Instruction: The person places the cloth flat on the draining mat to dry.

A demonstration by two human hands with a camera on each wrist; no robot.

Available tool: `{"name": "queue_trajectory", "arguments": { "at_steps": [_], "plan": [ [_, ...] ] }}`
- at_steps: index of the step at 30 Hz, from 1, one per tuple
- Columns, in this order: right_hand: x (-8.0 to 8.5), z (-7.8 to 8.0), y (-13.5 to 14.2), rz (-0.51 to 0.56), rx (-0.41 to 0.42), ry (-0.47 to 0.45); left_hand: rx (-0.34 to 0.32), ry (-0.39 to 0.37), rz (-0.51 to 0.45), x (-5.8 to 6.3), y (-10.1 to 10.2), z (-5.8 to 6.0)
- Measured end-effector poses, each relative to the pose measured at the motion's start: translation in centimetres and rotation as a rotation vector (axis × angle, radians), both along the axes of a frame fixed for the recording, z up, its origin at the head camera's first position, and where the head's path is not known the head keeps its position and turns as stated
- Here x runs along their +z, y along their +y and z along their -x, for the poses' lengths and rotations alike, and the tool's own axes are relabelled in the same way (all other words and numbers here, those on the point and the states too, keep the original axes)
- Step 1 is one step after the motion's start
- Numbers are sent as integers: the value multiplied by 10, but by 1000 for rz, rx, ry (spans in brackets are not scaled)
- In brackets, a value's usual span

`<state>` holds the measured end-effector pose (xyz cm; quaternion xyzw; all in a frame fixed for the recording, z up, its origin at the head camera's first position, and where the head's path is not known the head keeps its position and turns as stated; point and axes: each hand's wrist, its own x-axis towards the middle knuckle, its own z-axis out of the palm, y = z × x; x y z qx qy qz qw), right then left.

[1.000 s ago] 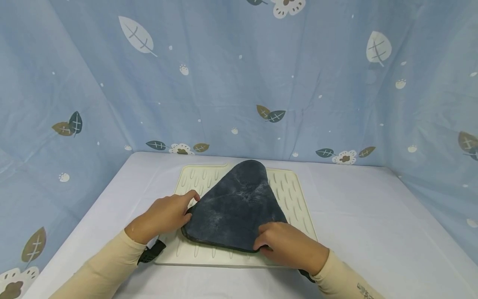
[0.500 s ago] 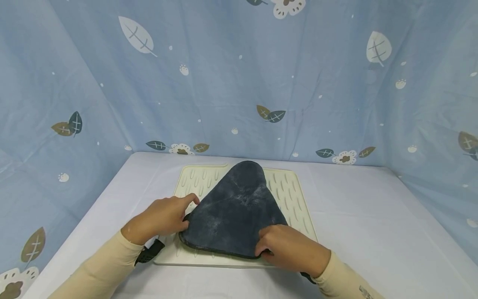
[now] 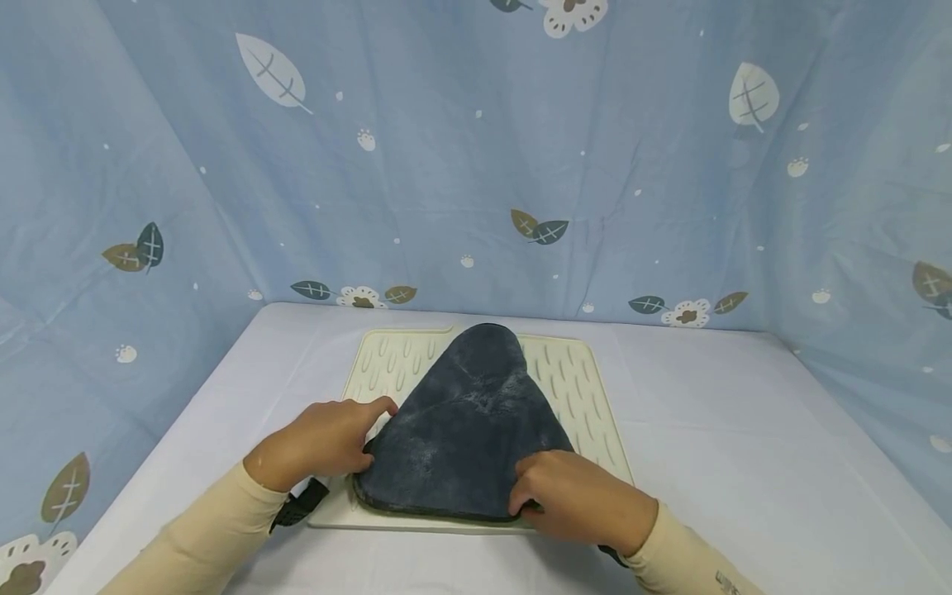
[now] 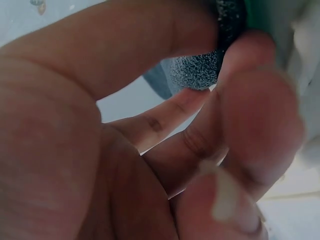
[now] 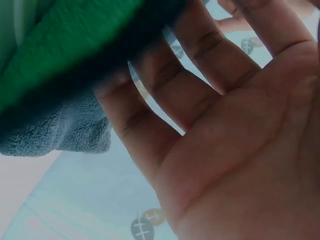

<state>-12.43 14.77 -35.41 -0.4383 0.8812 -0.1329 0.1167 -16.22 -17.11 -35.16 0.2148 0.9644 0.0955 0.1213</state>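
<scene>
A dark blue-grey, plush folded towel [image 3: 464, 430], roughly triangular with a rounded far tip, lies over a cream ribbed draining mat [image 3: 580, 397]. My left hand [image 3: 323, 438] holds the towel's left front corner, thumb near the front edge and index finger reaching along the left side. At the right front corner my right hand [image 3: 583, 500] grips the towel with curled fingers. The right wrist view shows a bright green side of the towel [image 5: 75, 40] with a dark border against the fingers. In the left wrist view, grey pile shows beyond the fingers [image 4: 255, 120].
A white cloth covers the table [image 3: 714, 446] around the mat. Behind and at both sides hangs a blue curtain [image 3: 446, 165] printed with leaves and flowers. Black bands [image 3: 301, 500] sit at the wrists, over beige sleeves [image 3: 201, 529].
The towel has slid slightly toward me and to the left, its front edge now near the mat's front edge. The left hand moved a little nearer; the right hand shifted only slightly.
</scene>
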Motion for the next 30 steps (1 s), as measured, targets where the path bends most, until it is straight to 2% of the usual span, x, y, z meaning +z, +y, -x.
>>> {"name": "queue_trajectory", "arguments": {
  "at_steps": [4, 7, 13, 17, 23, 27, 30],
  "plan": [
    [2, 1, 1, 27, -1, -10, 13, 5, 10, -1, 1, 0],
    [4, 3, 3, 55, -30, 27, 20, 5, 16, -3, 1, -1],
    [8, 22, 13, 93, -187, 277, 22, 13, 23, -5, 0, -1],
    [7, 45, 19, 81, -312, 370, 23, 2, 21, -4, 1, 0],
    [2, 73, 23, 68, -455, 351, 13, -20, 15, -4, 3, 4],
    [-2, 81, 26, 44, -509, 303, 13, -54, 2, -3, 1, 6],
    [-5, 84, 25, 24, -518, 273, 25, -97, -31, -3, -4, 11]
  ]
}}
